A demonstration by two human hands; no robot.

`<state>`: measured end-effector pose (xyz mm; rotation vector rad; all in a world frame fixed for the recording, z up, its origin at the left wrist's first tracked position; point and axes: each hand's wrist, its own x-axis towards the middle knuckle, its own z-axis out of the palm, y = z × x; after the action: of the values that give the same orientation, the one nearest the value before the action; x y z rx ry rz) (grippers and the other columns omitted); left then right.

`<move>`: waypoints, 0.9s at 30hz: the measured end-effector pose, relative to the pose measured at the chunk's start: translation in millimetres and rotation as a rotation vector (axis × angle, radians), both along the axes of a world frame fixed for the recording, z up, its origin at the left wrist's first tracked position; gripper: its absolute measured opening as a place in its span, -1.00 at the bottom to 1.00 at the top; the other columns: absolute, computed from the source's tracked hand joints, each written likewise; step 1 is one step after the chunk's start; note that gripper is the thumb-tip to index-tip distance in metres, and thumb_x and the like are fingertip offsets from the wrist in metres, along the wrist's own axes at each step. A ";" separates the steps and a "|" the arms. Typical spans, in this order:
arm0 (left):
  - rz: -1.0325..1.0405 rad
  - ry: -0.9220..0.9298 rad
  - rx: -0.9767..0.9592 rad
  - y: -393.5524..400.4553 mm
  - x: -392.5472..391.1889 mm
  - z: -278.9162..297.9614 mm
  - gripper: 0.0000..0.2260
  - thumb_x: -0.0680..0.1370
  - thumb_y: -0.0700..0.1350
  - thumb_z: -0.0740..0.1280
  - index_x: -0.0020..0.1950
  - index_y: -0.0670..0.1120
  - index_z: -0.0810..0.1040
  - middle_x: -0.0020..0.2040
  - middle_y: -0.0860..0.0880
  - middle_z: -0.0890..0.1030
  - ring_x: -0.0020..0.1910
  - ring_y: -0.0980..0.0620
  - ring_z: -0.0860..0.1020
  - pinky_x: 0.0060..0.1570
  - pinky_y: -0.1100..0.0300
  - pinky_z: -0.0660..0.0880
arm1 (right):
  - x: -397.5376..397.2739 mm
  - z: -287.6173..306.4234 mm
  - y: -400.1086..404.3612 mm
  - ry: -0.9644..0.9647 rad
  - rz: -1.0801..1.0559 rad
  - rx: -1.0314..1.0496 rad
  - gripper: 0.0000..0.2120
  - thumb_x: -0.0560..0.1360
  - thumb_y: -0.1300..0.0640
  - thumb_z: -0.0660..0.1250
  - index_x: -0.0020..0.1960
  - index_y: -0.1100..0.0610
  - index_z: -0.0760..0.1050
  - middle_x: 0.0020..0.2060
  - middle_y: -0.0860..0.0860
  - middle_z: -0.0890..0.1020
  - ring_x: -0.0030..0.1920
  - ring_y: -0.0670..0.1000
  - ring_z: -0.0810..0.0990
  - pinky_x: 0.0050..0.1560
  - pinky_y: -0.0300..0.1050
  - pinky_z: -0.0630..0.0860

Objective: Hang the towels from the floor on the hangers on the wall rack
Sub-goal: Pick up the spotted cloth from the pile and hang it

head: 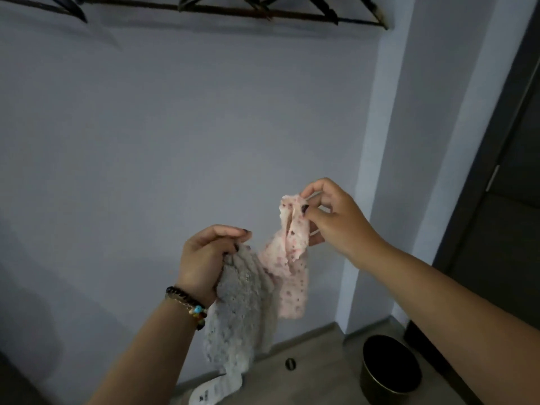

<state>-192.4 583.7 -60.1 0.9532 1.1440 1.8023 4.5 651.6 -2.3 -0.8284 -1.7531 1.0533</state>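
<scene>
My left hand [204, 258] grips the top of a grey fluffy towel [242, 320] that hangs down in front of the wall, with a white label at its lower end. My right hand [330, 217] pinches the upper corner of a pink towel with small dark dots [292, 258], which hangs beside the grey one and touches it. Both are held at mid height, well below the dark hangers [263, 8] on the wall rack [163, 5] along the top edge of the view.
A dark round bin [388, 366] stands on the floor at the lower right, near a dark door [508, 200]. A small round metal object [290, 363] lies on the floor by the skirting. The pale wall juts out as a corner at right.
</scene>
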 end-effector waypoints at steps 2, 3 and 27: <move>0.118 -0.036 0.034 20.7 3.0 -4.5 -0.53 0.42 -0.52 0.12 -0.43 -0.08 0.64 -0.27 -0.11 0.69 -0.12 -0.05 0.66 -0.14 0.16 0.58 | 14.2 0.8 24.0 0.009 -0.017 0.018 -0.74 0.54 0.36 0.17 -0.06 0.02 0.49 -0.10 0.11 0.56 -0.30 0.12 0.65 -0.32 0.02 0.63; 0.162 -0.038 0.045 31.1 2.7 -7.1 -0.54 0.41 -0.51 0.12 -0.45 -0.07 0.61 -0.33 -0.10 0.66 -0.17 -0.05 0.66 -0.18 0.17 0.58 | 19.1 0.0 36.4 0.010 -0.024 0.040 -0.73 0.55 0.36 0.17 -0.07 0.03 0.52 -0.10 0.10 0.56 -0.30 0.11 0.67 -0.32 0.02 0.64; -0.036 0.871 -0.035 300.7 40.2 -14.6 -0.77 0.56 -0.28 0.29 -0.06 0.05 0.60 -0.16 0.09 0.68 -0.42 0.13 0.60 -0.36 0.28 0.53 | 58.5 14.0 324.0 -0.205 0.032 0.186 -0.76 0.43 0.39 0.35 -0.13 0.06 0.56 -0.23 -0.12 0.65 -0.33 0.00 0.53 -0.31 -0.32 0.40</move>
<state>-152.2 884.4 -74.8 1.8069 1.6328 1.3264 62.9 975.6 11.7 -0.8164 -2.0082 0.8335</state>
